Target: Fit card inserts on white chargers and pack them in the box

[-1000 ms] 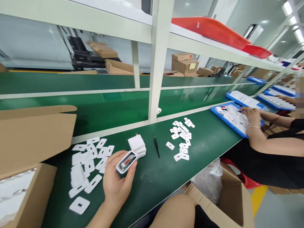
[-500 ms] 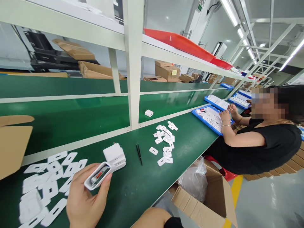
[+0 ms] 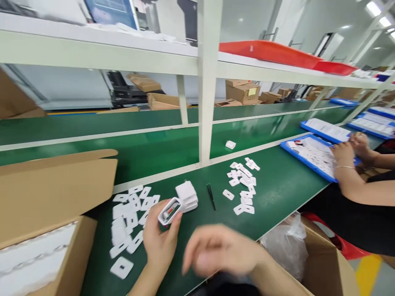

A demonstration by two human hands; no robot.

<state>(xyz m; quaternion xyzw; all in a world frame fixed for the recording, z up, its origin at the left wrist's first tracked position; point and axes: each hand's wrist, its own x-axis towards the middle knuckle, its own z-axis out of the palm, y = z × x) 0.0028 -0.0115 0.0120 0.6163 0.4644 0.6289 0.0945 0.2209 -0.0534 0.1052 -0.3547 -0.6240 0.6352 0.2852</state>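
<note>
My left hand [image 3: 162, 236] grips a white charger housing [image 3: 170, 211] between thumb and fingers. Its open end faces me, and a circuit board with a red-orange part shows inside. Just behind it a small group of white chargers [image 3: 187, 194] is on the green bench. My right hand [image 3: 220, 250] hangs over the bench's front edge, to the right of the left hand. Motion smears its curled fingers, so what they hold, if anything, cannot be made out. Black tweezers [image 3: 211, 196] lie beyond it. White cover plates with slots [image 3: 126, 218] are scattered to the left.
Smaller white plates [image 3: 245, 181] lie right of the tweezers. An open cardboard box [image 3: 70, 246] with white contents stands at left. A white shelf post [image 3: 207, 90] rises behind. At right, a co-worker's hands [image 3: 348, 152] are over a blue tray [image 3: 286, 144]. One charger [image 3: 230, 144] sits further back.
The view has turned left, bringing the open cardboard box into sight. My right hand has come up into the middle foreground. The left hand still holds the charger housing.
</note>
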